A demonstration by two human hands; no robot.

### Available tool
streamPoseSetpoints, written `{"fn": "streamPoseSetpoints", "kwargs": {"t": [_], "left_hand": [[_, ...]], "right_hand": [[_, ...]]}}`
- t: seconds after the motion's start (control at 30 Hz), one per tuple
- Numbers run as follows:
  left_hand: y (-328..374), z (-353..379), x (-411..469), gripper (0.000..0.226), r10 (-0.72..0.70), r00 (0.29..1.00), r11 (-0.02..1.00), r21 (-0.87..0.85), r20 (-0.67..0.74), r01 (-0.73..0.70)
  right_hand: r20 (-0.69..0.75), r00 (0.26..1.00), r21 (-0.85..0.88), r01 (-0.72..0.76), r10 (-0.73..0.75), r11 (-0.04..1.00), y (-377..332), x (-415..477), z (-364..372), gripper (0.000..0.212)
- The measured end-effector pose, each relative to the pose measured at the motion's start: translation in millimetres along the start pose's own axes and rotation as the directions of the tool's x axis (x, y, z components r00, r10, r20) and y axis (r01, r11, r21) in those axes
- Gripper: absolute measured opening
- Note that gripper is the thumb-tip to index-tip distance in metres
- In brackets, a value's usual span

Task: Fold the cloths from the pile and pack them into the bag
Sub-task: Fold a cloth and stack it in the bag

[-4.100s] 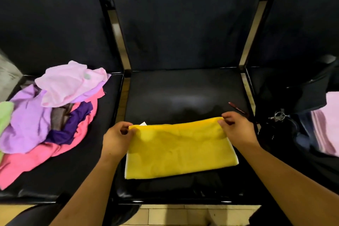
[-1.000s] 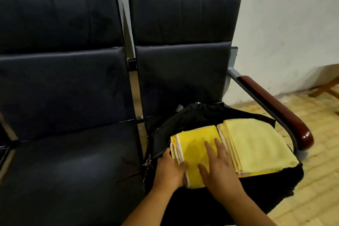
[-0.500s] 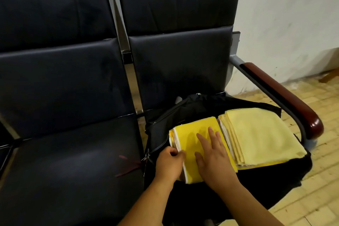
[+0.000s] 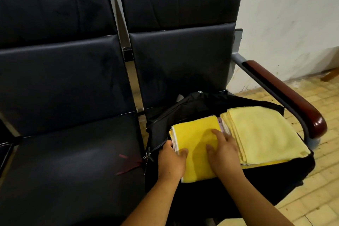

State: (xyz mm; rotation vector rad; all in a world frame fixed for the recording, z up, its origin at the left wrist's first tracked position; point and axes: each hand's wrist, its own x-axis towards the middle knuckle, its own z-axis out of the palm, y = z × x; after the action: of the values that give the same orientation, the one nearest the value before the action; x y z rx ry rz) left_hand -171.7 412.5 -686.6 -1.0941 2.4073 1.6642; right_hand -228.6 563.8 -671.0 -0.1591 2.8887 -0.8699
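Observation:
An open black bag point(image 4: 194, 103) sits on the right-hand seat. Inside it, a folded bright yellow cloth point(image 4: 196, 132) tops the left stack, and a pale yellow folded stack point(image 4: 260, 134) lies beside it on the right. My left hand point(image 4: 171, 161) grips the bright cloth's left edge, thumb on top and fingers down the side against the bag wall. My right hand point(image 4: 223, 152) presses flat on the cloth's right part, its fingers reaching the gap between the two stacks. The pile of loose cloths is out of view.
The dark middle seat point(image 4: 64, 161) lies to the left, with a thin red strip point(image 4: 126, 163) near the bag's zipper pull point(image 4: 146, 156). A brown-topped armrest point(image 4: 286, 91) runs along the bag's right side. Beyond it are a white wall and tiled floor point(image 4: 321, 170).
The yellow cloth, half folded on the middle seat four seconds ago, now lies folded in the bag. In the last second my right hand slid toward its right edge and my left thumb came on top.

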Motion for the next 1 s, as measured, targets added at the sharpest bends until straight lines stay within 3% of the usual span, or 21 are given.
{"fn": "streamPoseSetpoints", "kwargs": {"t": [0.1,0.2,0.33,0.43,0.5,0.57,0.63,0.7,0.73,0.77,0.83,0.93,1.0], "left_hand": [[2.7,-4.2,-2.6,0.009,0.027,1.0,0.999,-0.037,0.011,-0.026],[9.3,-3.3,-0.2,0.007,0.039,0.999,0.995,-0.097,0.03,-0.035],[9.6,1.8,3.3,0.013,-0.017,0.995,0.997,-0.07,0.098,0.024],[4.0,1.4,7.1,0.015,-0.058,0.994,0.994,-0.084,0.093,0.065],[3.5,0.8,4.6,0.023,-0.048,0.996,0.999,-0.016,0.077,0.049],[3.0,2.7,0.2,0.035,0.039,0.998,0.978,0.2,0.052,-0.049],[6.2,3.0,-11.7,0.041,0.234,0.972,0.891,0.398,0.012,-0.22],[9.0,5.5,-22.6,0.041,0.541,0.839,0.71,0.503,0.057,-0.493],[8.1,7.7,-24.3,0.046,0.641,0.754,0.593,0.533,0.142,-0.604],[7.9,8.3,-22.7,0.058,0.662,0.713,0.52,0.542,0.233,-0.66],[11.1,2.4,-10.4,0.086,0.514,0.769,0.509,0.586,0.381,-0.631],[8.2,-9.7,11.1,0.11,0.242,0.838,0.561,0.634,0.49,-0.532],[0.3,-10.5,16.2,0.116,0.195,0.843,0.588,0.628,0.502,-0.51]], "right_hand": [[-0.077,0.995,0.047,0.069,-0.065,0.997,-1.4,6.1,-10.4,0.046],[-0.169,0.974,-0.053,0.145,-0.152,0.988,-3.5,9.7,-18.7,0.05],[-0.044,0.994,-0.373,0.078,-0.102,0.925,-10.8,2.8,-14.3,0.059],[0.049,0.974,-0.408,0.221,-0.22,0.886,-13.5,0.0,6.6,0.066],[0.168,0.965,-0.406,0.252,-0.2,0.878,-7.2,1.2,23.7,0.081],[0.225,0.96,-0.414,0.251,-0.168,0.875,6.7,3.1,38.5,0.089],[0.215,0.962,-0.409,0.247,-0.17,0.878,12.9,7.1,43.7,0.086],[0.232,0.957,-0.4,0.26,-0.177,0.879,15.9,11.0,43.5,0.082],[0.253,0.95,-0.396,0.273,-0.182,0.877,17.5,12.7,43.8,0.086],[0.269,0.945,-0.388,0.283,-0.186,0.877,19.5,14.2,44.1,0.094],[0.265,0.943,-0.328,0.284,-0.201,0.901,24.4,16.7,46.1,0.096],[0.228,0.943,-0.133,0.279,-0.244,0.951,33.3,23.3,48.3,0.08],[0.243,0.934,-0.046,0.281,-0.262,0.959,37.9,26.7,48.4,0.078]]}}
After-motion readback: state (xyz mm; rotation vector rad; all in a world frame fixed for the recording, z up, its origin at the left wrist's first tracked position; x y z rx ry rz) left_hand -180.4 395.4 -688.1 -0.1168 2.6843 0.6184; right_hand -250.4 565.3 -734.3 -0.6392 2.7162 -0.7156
